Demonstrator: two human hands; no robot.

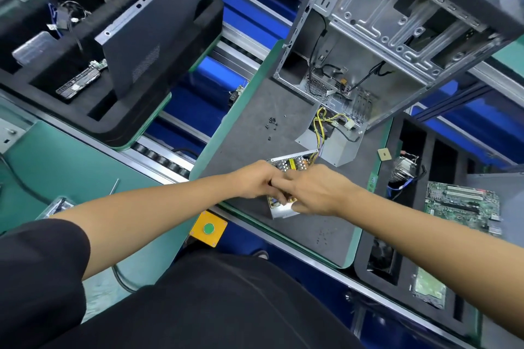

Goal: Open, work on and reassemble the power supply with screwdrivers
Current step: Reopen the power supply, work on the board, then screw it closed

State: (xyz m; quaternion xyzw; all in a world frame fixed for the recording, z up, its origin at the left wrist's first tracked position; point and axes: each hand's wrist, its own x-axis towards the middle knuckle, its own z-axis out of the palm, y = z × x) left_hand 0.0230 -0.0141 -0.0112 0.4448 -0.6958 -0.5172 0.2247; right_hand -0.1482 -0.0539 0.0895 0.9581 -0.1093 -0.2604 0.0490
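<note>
Both hands, left point(256, 181) and right point(314, 191), grasp the opened power supply point(283, 208) at the desk's point(255, 122) 6 o'clock edge. Risk: tethered yellow wires point(320, 122) could strain; loose screws point(272, 123) may scatter.

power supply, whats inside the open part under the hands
Inside the open power supply a yellow transformer and other board parts show. The left hand and right hand cover its middle, so anything there is hidden.
</note>
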